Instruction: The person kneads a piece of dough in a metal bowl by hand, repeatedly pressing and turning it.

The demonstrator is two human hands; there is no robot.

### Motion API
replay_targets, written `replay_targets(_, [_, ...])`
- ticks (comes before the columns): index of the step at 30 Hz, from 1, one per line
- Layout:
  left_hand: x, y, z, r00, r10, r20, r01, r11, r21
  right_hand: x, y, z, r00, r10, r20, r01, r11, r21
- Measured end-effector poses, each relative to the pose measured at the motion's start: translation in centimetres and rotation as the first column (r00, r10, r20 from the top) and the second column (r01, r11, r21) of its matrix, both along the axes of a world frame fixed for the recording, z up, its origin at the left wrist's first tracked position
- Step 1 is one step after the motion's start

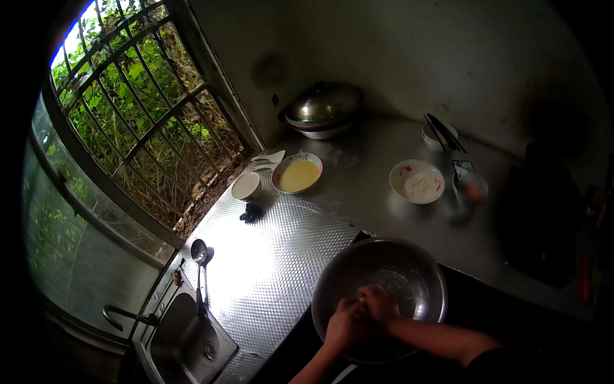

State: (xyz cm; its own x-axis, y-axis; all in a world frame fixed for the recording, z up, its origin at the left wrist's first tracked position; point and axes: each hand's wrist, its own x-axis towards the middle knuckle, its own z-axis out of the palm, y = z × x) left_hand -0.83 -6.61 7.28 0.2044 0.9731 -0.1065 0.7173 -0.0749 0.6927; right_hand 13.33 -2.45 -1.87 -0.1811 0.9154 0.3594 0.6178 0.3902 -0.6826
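A large stainless steel basin [331, 278] stands at the counter's front edge, with a little whitish residue on its inner floor. Over its near half, my left hand [346, 320] and my right hand [381, 306] are pressed together with curled fingers. A small pale spot shows between the fingers, too small to identify; whatever lies inside the hands is hidden. Beyond the basin sits a bowl of white powder [418, 186], which looks like flour. Further left are a bowl of yellow liquid [300, 175] and a small cup with pale contents [246, 186].
A sink [177, 331] with a faucet [129, 317] is at left, a ladle [199, 273] lying over its rim. At the back are a lidded pot [324, 108] and a bowl [431, 139] with dark chopsticks [443, 132]. A barred window [139, 105] borders the counter.
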Motion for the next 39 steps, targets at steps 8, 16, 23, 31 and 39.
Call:
replay_targets(8, [-1.7, 3.0, -3.3, 0.995, 0.104, -0.004, -0.104, 0.992, -0.077, -2.3, 4.1, -0.1, 0.988, -0.097, 0.119, 0.097, 0.995, 0.005])
replay_targets(16, [-1.1, 4.3, -5.6, 0.99, 0.143, 0.017, -0.139, 0.981, -0.138, -3.0, 7.2, -1.7, 0.926, -0.28, 0.254, 0.332, 0.924, -0.192])
replay_targets(23, [-0.9, 6.2, -7.2, 0.983, 0.157, 0.094, -0.138, 0.973, -0.183, -2.6, 8.3, -3.0, 0.942, -0.334, 0.039, 0.332, 0.908, -0.256])
replay_targets(31, [-1.1, 5.0, -4.3, 0.951, 0.055, 0.304, -0.008, 0.988, -0.154, 0.1, 7.0, -1.7, 0.943, -0.253, -0.218, 0.087, 0.816, -0.572])
replay_targets(39, [2.4, -0.1, -1.9, 0.987, -0.026, 0.158, -0.004, 0.983, 0.186, 2.0, -0.5, 2.0, 0.999, -0.032, -0.035, 0.033, 0.999, 0.043])
